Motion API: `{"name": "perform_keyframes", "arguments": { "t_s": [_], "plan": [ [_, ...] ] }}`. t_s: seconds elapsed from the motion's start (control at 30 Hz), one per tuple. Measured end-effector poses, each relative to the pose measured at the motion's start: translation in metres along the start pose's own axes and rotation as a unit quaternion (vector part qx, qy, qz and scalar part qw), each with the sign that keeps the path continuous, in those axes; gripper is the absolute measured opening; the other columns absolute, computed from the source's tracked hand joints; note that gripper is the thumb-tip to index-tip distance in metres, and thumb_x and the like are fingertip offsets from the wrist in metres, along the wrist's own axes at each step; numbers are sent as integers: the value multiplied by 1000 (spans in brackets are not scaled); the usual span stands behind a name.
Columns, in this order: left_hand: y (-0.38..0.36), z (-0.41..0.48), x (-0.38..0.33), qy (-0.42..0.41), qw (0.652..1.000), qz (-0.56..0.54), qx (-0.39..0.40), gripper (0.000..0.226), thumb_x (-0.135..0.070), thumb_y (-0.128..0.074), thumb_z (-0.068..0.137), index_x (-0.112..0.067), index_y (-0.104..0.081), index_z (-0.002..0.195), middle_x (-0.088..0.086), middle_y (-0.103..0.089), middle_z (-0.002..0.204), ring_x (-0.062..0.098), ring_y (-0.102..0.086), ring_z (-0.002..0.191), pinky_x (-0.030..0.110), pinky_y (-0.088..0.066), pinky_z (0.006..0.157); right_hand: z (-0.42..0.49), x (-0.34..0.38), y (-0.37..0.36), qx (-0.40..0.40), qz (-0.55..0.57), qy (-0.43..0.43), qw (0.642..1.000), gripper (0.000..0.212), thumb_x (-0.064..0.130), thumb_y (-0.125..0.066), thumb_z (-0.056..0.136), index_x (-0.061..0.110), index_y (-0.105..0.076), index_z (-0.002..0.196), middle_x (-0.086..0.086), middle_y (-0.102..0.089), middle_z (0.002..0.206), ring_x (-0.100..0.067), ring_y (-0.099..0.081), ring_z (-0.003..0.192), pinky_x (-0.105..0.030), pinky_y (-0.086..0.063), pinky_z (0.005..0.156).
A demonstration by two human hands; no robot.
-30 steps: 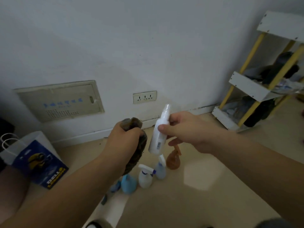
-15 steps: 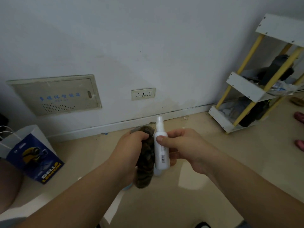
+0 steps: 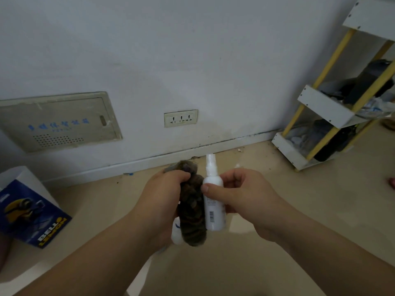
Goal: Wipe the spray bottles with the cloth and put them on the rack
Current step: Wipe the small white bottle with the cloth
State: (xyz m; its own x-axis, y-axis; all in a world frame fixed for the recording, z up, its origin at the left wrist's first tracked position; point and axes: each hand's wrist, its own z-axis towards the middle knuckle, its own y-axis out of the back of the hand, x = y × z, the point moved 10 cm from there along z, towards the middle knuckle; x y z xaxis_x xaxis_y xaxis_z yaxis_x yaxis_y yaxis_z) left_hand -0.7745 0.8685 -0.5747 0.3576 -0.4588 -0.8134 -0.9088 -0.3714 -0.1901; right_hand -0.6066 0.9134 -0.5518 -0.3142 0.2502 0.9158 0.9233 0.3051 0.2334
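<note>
My right hand [image 3: 245,195] grips a slim white spray bottle [image 3: 213,212] upright, nozzle up, thumb across its shoulder. My left hand [image 3: 164,199] holds a bunched dark brown cloth [image 3: 192,218] that lies against the bottle's left side. Below the cloth, part of another white spray bottle [image 3: 175,233] shows on the floor; the other floor bottles are hidden behind my hands. The rack [image 3: 324,107], with white shelves and yellow posts, stands by the wall at the far right.
Dark items and clear packets fill the rack's lower shelves. A blue and white paper bag [image 3: 30,212] stands on the floor at the left. The wall ahead carries a socket [image 3: 180,118] and a beige panel [image 3: 57,122]. Beige tiled floor lies between me and the rack.
The bottle went from tilted to upright and came against the cloth. Both hands dropped lower in view, hiding most of the bottles on the floor.
</note>
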Motion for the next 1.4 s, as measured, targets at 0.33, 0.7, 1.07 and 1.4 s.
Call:
{"name": "perform_keyframes", "arguments": {
  "t_s": [0.33, 0.7, 1.07, 1.4],
  "plan": [
    [-35, 0, -25, -44, 988, 124, 79, 50, -54, -43, 101, -18, -77, 104, 5, -76, 93, 20, -71, 82, 26, -45, 67, 4, 4, -10, 33, -7, 23, 999, 31, 20, -86, 84, 13, -71, 110, -2, -79, 95, -16, -78, 85, -25, -62, 67],
    [-49, -9, -22, -148, 966, 151, 146, 25, -42, -62, 98, -21, -73, 105, -3, -80, 94, 11, -77, 89, 31, -59, 78, -7, 21, -23, 101, -16, 93, 990, 27, -4, -70, 91, 11, -73, 113, -8, -79, 104, -19, -78, 97, -36, -63, 88],
    [-33, -4, -40, -215, 961, 173, 37, 47, -57, -49, 101, -16, -73, 100, -1, -79, 89, 14, -75, 85, 34, -62, 76, -3, 11, -13, 115, -93, 5, 989, 19, 24, -84, 84, 13, -81, 100, -10, -81, 97, -32, -76, 101, -58, -58, 89],
    [-31, 4, -38, -168, 980, 50, 96, 58, -61, -48, 100, -11, -76, 109, 8, -79, 108, 27, -75, 105, 48, -54, 102, -9, 15, -20, 98, -104, 88, 986, 10, 23, -78, 92, 19, -78, 101, -2, -79, 87, -21, -74, 79, -41, -59, 73]
  ]
}}
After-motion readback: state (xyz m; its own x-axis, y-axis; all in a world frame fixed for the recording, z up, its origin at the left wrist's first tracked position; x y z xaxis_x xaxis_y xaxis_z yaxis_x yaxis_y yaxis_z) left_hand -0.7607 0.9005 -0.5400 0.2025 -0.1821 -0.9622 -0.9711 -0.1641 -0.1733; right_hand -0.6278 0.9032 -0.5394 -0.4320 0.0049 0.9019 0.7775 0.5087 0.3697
